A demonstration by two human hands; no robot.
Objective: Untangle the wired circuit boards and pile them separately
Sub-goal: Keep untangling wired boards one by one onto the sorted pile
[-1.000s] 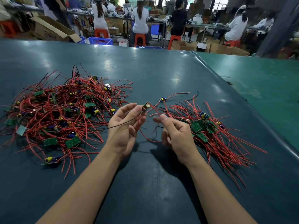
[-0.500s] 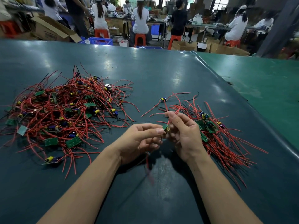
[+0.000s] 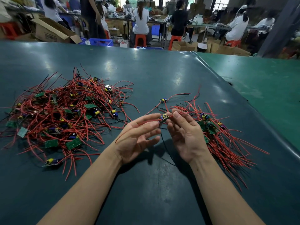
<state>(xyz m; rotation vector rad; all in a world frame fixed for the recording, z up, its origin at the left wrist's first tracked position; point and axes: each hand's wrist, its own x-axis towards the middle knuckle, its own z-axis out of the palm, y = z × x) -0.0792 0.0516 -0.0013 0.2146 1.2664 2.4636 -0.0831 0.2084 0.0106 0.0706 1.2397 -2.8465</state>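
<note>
We see both hands raised palm-up over the dark green table (image 3: pixel 162 75), a small circuit board (image 3: pixel 164 118) held between them at the fingertips; the left hand (image 3: pixel 138 137) has its fingers mostly straight and spread, forefinger and thumb tips meeting the board's left end, a red wire (image 3: pixel 129 129) running back across the palm; the right hand (image 3: pixel 185 135) pinches the board's right end between thumb and forefinger, other fingers loosely curved; a black wire (image 3: pixel 164 146) hangs from the board down between the wrists toward the table. To the left lies the big tangled heap (image 3: pixel 65 111) of red-wired boards, green board faces and yellow-and-blue parts showing through; one board (image 3: pixel 52 161) sits apart at its near edge. To the right, just beside and partly behind the right hand, lies the smaller sorted pile (image 3: pixel 219 137), its red wires fanning toward the near right; a lone board (image 3: pixel 163 100) rests on the table just beyond the fingertips. Behind the table, seated workers (image 3: pixel 140 18) on orange stools (image 3: pixel 140 40), cardboard boxes (image 3: pixel 53 31), a blue crate (image 3: pixel 101 41).
</note>
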